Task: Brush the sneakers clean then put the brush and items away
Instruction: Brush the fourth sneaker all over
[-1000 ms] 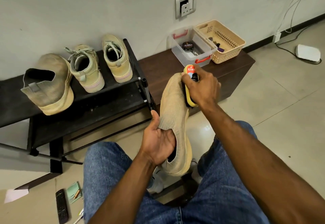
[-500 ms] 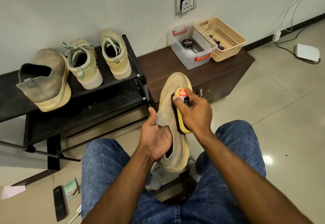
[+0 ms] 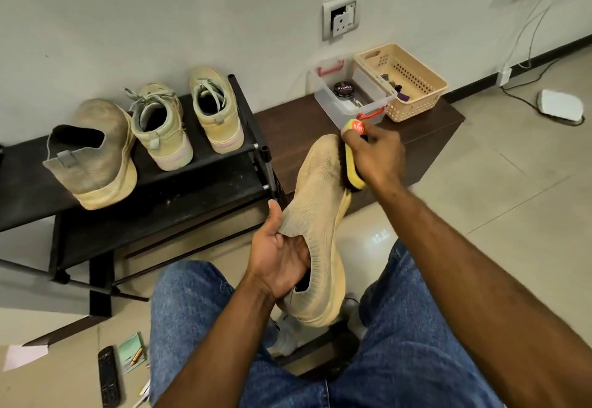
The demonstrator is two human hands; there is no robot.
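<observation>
Both hands are busy with one tan knit sneaker (image 3: 315, 212), held up over the person's lap with its toe pointing away. The left hand (image 3: 278, 254) is palm up with its fingers tucked inside the shoe's opening and its thumb pressed on the outside of the collar, so it grips the shoe from the heel end. The left arm comes up from the bottom, bent at the wrist. The right hand (image 3: 374, 154) is farther out, past the left hand, with its fingers curled over the back of a yellow brush (image 3: 354, 164). The dark bristles of the brush are touching the toe part of the sneaker. The right arm is stretched long from the lower right corner. Just beyond the right hand, on a brown bench (image 3: 288, 126), sits a clear plastic box (image 3: 349, 100) with red handles and a round black tin (image 3: 344, 89) inside it. A tan basket (image 3: 403, 81) stands touching the box on its right side. Off to the left of the left hand, a black shoe rack (image 3: 192, 190) holds three more sneakers: a dusty tan one (image 3: 93, 154) and two pale lace-up ones (image 3: 160, 126) (image 3: 214, 110), all with heels toward us. Down by the left elbow, on the floor, lie a black remote (image 3: 109, 375) and a small green notepad (image 3: 131, 353).
</observation>
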